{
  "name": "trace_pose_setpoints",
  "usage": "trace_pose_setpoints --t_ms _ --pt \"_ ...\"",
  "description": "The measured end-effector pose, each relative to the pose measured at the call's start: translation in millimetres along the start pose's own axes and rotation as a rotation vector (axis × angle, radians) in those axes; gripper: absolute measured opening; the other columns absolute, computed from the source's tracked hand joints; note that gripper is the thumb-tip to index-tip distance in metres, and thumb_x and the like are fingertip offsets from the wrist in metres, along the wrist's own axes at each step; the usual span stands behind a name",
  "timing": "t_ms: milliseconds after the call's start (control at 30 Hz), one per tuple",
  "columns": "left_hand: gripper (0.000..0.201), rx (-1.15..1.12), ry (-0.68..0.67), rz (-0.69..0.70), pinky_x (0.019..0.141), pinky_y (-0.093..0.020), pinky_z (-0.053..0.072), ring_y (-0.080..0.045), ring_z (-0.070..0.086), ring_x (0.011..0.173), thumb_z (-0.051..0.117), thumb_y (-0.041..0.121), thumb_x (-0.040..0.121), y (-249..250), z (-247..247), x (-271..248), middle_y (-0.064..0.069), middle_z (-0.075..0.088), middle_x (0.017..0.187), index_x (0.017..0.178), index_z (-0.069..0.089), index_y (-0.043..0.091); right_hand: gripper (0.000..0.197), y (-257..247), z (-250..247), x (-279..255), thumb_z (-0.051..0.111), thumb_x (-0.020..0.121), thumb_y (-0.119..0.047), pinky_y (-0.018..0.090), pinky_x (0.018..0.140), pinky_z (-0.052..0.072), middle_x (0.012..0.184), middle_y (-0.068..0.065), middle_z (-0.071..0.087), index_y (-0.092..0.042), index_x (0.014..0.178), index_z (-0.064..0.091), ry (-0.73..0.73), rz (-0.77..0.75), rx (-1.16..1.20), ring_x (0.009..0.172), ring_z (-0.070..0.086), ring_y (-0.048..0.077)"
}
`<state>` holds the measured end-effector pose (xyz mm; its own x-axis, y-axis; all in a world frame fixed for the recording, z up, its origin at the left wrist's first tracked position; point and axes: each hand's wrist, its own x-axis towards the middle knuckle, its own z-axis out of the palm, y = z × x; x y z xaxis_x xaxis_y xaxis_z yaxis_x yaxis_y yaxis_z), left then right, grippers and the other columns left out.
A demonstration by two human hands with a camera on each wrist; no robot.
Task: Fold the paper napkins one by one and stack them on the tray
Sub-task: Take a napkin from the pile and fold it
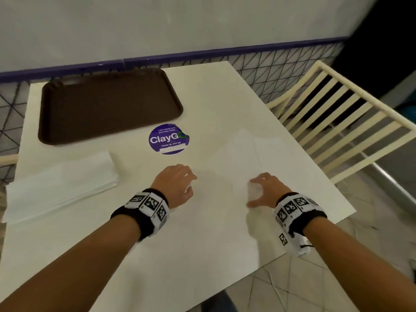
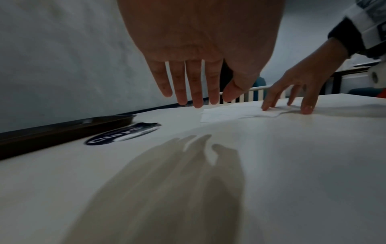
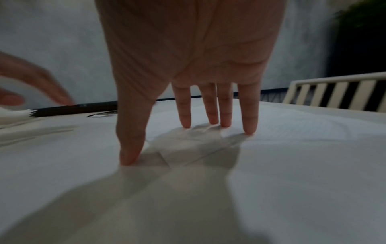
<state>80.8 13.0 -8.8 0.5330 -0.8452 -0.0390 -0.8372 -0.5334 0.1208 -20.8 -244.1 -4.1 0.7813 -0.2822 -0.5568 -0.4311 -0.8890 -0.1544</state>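
Note:
One white napkin (image 1: pixel 258 154) lies spread flat on the white table (image 1: pixel 180 255), right of centre. My right hand (image 1: pixel 254 192) presses its near edge with spread, straight fingertips (image 3: pixel 249 128); the thumb is down on the paper too. My left hand (image 1: pixel 189 183) hovers just left of that napkin, and in the left wrist view its fingers (image 2: pixel 196 92) are straight and hold nothing, with their shadow on the table below. A stack of napkins (image 1: pixel 60 185) lies at the left. The brown tray (image 1: pixel 108 104) at the back left has nothing on it.
A round purple ClayGo sticker (image 1: pixel 168 139) sits on the table between the tray and the hands. A cream slatted chair (image 1: pixel 337 122) stands off the table's right edge. A wall with a purple band runs close behind the tray.

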Motion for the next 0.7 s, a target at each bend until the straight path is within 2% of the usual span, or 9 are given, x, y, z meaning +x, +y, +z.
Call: trace_pose_setpoints --t_ms 67,100,200,367,533,600,633,667,700 --pt "0.022 0.005 0.048 0.009 0.063 -0.026 0.054 -0.019 0.068 0.074 0.064 0.023 0.066 17.3 1.2 16.1 -0.001 0.068 0.082 0.084 0.074 0.015 0.074 1.5 1.7 0.0 0.069 0.075 -0.049 0.039 0.109 0.034 0.146 0.001 0.028 -0.028 0.138 0.038 0.018 -0.029 -0.051 0.136 0.029 0.020" --pt "0.029 -0.022 0.023 0.001 0.074 -0.028 0.052 -0.020 0.066 0.088 0.069 0.021 0.070 26.8 1.6 24.3 -0.003 0.068 0.096 0.098 0.072 0.013 0.067 1.5 2.2 1.0 0.066 0.078 -0.049 0.038 0.107 0.036 0.145 0.002 0.031 -0.027 0.137 0.040 0.041 -0.044 -0.071 0.134 0.031 0.021" --pt "0.045 -0.018 -0.147 -0.027 0.102 -0.027 0.031 -0.015 0.038 0.129 0.045 0.027 0.094 48.6 7.6 45.7 0.001 0.042 0.138 0.138 0.041 0.017 0.047 0.0 4.5 3.3 0.052 0.090 -0.044 0.037 0.102 0.041 0.139 0.006 0.040 -0.023 0.132 0.047 0.092 -0.081 -0.126 0.127 0.040 0.024" --pt "0.051 -0.023 -0.273 0.010 0.108 -0.028 0.026 -0.014 0.023 0.137 0.041 0.026 0.096 70.7 15.8 73.0 0.001 0.026 0.149 0.145 0.026 0.018 0.036 1.4 12.2 8.8 0.033 0.099 -0.035 0.040 0.090 0.046 0.119 0.011 0.050 -0.018 0.120 0.056 0.137 -0.120 -0.211 0.108 0.053 0.031" --pt "0.057 0.009 -0.286 0.014 0.109 -0.027 0.026 -0.013 0.023 0.139 0.045 0.021 0.095 81.5 24.8 90.7 0.000 0.021 0.153 0.147 0.022 0.018 0.038 7.1 15.7 12.2 0.027 0.100 -0.031 0.037 0.083 0.043 0.116 0.011 0.050 -0.018 0.123 0.055 0.162 -0.134 -0.218 0.104 0.054 0.030" --pt "0.058 0.062 -0.161 0.088 0.093 -0.027 0.047 -0.016 0.052 0.120 0.071 0.018 0.077 83.5 30.2 98.9 -0.006 0.051 0.135 0.131 0.051 0.013 0.039 7.3 16.1 13.7 0.027 0.101 -0.031 0.036 0.082 0.043 0.115 0.011 0.051 -0.018 0.120 0.057 0.169 -0.133 -0.208 0.103 0.055 0.029" --pt "0.056 0.083 -0.134 0.122 0.071 -0.024 0.055 -0.017 0.066 0.094 0.085 0.017 0.056 83.3 32.3 102.7 -0.005 0.067 0.109 0.109 0.067 0.014 0.039 7.5 16.1 14.4 0.026 0.101 -0.031 0.036 0.081 0.042 0.114 0.011 0.051 -0.018 0.118 0.059 0.174 -0.132 -0.203 0.102 0.055 0.029" --pt "0.052 0.138 -0.130 0.149 0.051 -0.020 0.052 -0.015 0.068 0.068 0.091 0.017 0.036 81.5 36.0 106.1 0.000 0.070 0.083 0.086 0.074 0.017 0.040 7.8 15.7 14.9 0.026 0.101 -0.031 0.036 0.081 0.042 0.113 0.010 0.052 -0.017 0.116 0.061 0.178 -0.133 -0.200 0.101 0.056 0.029" --pt "0.049 0.181 -0.127 0.159 0.041 -0.017 0.046 -0.013 0.063 0.054 0.092 0.016 0.026 80.6 39.9 109.8 0.005 0.067 0.067 0.071 0.074 0.021 0.041 8.3 15.3 15.2 0.026 0.101 -0.030 0.035 0.080 0.042 0.112 0.010 0.052 -0.017 0.114 0.062 0.178 -0.135 -0.196 0.100 0.056 0.029"
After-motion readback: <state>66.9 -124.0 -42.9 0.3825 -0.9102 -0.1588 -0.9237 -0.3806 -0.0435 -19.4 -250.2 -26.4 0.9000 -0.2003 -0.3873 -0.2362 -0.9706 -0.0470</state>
